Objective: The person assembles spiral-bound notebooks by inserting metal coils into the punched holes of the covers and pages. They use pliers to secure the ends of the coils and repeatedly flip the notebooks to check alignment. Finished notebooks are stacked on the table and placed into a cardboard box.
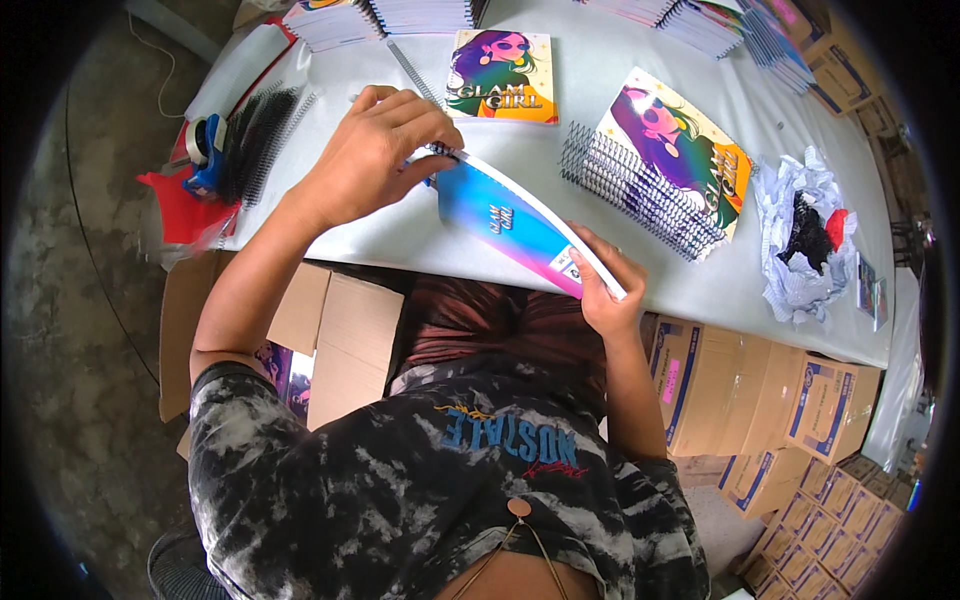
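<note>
Over the table's near edge I hold a notebook (500, 225), tilted and slightly bowed, its blue-to-pink cover facing me and its white page edges up. My right hand (608, 283) grips its right end, thumb along the page edge. At its left end, my left hand (385, 150) is closed, fingers and thumb pinched together beside a short stretch of dark spiral coil (443, 149) at the notebook's corner. The fingers partly hide how far the coil runs through the holes. Beyond lies another notebook (503, 78) with an illustrated cover.
Right of my hands, loose spiral coils (645, 190) lie against a stack of illustrated notebooks (680, 140). Crumpled paper (800, 240) sits farther right. At left are a blue tape dispenser (207, 155) and black coils (262, 140). An open carton (350, 345) stands below; sealed cartons (730, 390) stand right.
</note>
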A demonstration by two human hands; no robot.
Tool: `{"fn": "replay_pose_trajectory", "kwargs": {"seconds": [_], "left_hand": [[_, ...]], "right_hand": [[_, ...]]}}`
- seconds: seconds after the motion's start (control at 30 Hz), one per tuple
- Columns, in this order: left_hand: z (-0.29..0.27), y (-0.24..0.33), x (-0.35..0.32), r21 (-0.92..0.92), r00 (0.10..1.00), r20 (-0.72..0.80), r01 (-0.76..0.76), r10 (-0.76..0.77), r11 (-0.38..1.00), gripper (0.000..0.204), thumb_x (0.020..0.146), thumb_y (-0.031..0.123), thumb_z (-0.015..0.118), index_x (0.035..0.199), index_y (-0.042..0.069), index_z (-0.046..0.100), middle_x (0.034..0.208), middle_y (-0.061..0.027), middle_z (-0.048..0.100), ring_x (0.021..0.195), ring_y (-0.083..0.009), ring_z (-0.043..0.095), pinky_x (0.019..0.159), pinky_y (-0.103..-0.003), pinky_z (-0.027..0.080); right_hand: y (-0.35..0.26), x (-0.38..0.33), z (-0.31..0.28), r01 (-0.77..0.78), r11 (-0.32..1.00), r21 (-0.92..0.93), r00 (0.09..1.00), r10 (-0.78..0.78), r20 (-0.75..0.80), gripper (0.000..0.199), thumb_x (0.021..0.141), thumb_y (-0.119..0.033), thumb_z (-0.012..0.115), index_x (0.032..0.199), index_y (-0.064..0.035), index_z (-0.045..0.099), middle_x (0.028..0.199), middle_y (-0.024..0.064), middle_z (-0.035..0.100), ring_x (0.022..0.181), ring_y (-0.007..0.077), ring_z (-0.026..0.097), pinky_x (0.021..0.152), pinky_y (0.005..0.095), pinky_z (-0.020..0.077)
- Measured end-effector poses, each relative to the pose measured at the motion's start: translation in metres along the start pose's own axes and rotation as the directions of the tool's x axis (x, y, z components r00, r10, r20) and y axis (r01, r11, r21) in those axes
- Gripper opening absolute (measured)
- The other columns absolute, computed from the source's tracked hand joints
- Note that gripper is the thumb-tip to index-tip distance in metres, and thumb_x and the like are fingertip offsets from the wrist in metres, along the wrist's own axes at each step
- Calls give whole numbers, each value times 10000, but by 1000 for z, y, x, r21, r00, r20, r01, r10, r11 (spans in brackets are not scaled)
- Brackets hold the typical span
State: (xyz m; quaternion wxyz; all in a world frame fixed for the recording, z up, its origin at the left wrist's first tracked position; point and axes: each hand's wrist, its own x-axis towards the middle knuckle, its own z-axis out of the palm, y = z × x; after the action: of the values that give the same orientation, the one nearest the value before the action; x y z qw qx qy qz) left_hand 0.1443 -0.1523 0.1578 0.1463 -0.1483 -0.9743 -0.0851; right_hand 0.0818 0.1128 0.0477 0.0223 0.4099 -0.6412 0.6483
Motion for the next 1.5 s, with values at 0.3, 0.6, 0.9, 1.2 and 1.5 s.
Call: {"fn": "replay_pose_trajectory", "kwargs": {"seconds": [0.3, 0.6, 0.9, 1.2, 1.5], "left_hand": [[-11, 5, 4, 52, 984, 169, 39, -47, 998, 287, 723, 155, 697, 986, 108, 591, 1006, -21, 589, 987, -219, 518, 932, -382, 311], [-6, 5, 5, 45, 1000, -8, -23, 23, 999, 207, 726, 153, 690, 920, 110, 633, 938, -29, 618, 972, -197, 533, 899, -356, 317], [2, 11, 4, 172, 989, -97, -98, 116, 980, 206, 685, 154, 716, 862, 99, 628, 833, 0, 617, 910, -158, 550, 874, -348, 333], [24, 5, -5, 190, 965, -264, 44, 8, 981, 749, 663, 503, 655, 1235, 74, 432, 1250, -146, 440, 1207, -307, 359, 1009, -468, 183], [74, -30, -24, 408, 685, -670, 16, 288, 913, 1079, 702, 799, 293, 1345, -64, 212, 1390, -280, 163, 1310, -457, 6, 1004, -579, -110]], "right_hand": [[0, 0, -2, -6, 1000, 27, 1000, 5, 17, 267, 802, 82, 546, 1065, 70, 586, 1027, 150, 637, 938, 206, 620, 825, 290, 478], [0, 1, -1, -26, 999, 42, 1000, 26, -11, 254, 812, 64, 547, 1063, 66, 590, 1022, 149, 639, 934, 203, 621, 825, 286, 475], [-1, 1, -3, -48, 998, 39, 999, 47, 20, 242, 809, 56, 551, 1046, 63, 598, 1014, 159, 639, 934, 219, 624, 829, 297, 479], [8, 2, -2, 79, 996, 30, 996, -80, 42, 264, 772, 64, 560, 1031, 50, 610, 1017, 179, 634, 942, 266, 628, 829, 319, 491], [4, 6, 9, 287, 955, -77, 958, -283, 51, 255, 745, -8, 632, 999, 21, 635, 931, 191, 650, 845, 270, 657, 724, 318, 530]]}}
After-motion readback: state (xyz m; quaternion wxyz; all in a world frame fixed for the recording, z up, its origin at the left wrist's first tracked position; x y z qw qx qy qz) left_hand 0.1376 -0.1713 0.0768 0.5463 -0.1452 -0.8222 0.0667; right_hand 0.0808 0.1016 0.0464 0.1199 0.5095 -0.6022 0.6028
